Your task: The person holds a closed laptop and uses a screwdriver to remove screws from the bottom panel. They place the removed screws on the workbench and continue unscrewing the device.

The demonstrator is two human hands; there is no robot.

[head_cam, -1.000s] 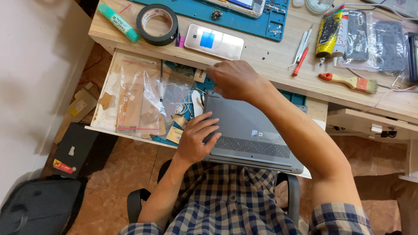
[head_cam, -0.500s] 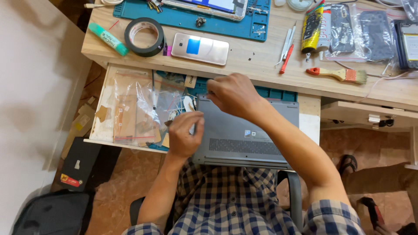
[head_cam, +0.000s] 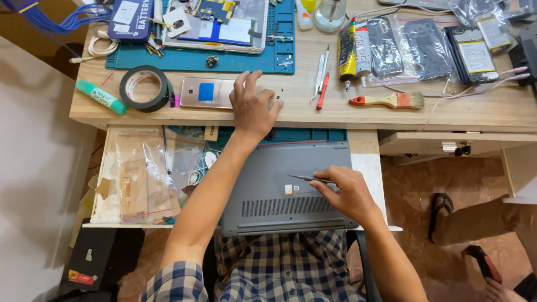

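Compared with before, left hand [head_cam: 253, 109] has gone up onto the wooden worktop [head_cam: 335, 114], fingers spread open beside the pink-gold phone [head_cam: 206, 93]. Right hand [head_cam: 348, 193] pinches slim metal tweezers [head_cam: 305, 178] over the upturned grey laptop [head_cam: 288, 187]; probably unscrewing its base, which needs a steady tip.

The left hand [head_cam: 253, 106] lies flat on the worktop [head_cam: 335, 114] and covers the right end of the pink-gold phone [head_cam: 206, 93]; what its fingertips press on is too small to tell. The right hand [head_cam: 347, 193] hides the rear of the thin tool [head_cam: 305, 178] in its grip, so the tool's kind stays unclear. The grey laptop [head_cam: 279, 184] has its near edge behind the checked shirt [head_cam: 291, 268]. The picture's top edge cuts off the teal mat [head_cam: 279, 59] and the clear bottle [head_cam: 330, 14].
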